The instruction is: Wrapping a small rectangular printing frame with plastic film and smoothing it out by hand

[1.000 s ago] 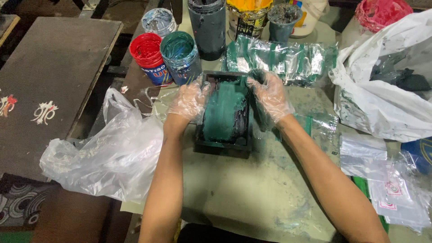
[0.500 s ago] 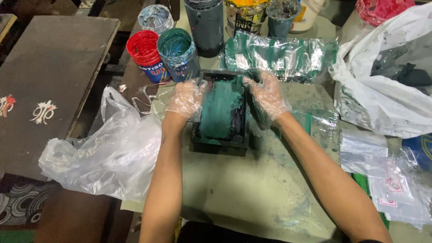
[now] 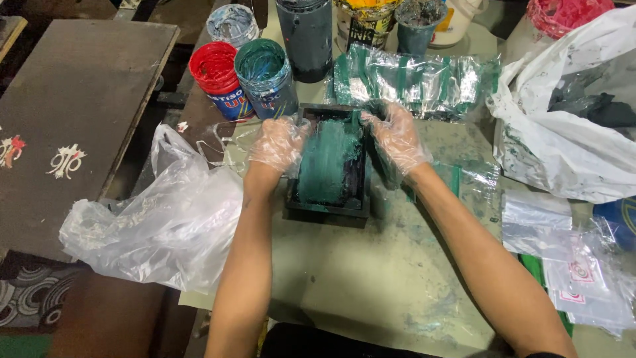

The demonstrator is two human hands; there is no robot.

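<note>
Black rectangular tray (image 3: pixel 329 207) smeared with green ink, mid-worktop (image 3: pixel 371 278): left hand (image 3: pixel 278 142) and right hand (image 3: pixel 396 136), plastic-gloved, grip its opposite sides, fingers curled on the rims. Green-ink pot (image 3: pixel 265 76) stands just behind.

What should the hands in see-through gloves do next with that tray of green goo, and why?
Probably lift the black rectangular tray level: the left hand and right hand grip its two sides, and green paste fills it.
</note>
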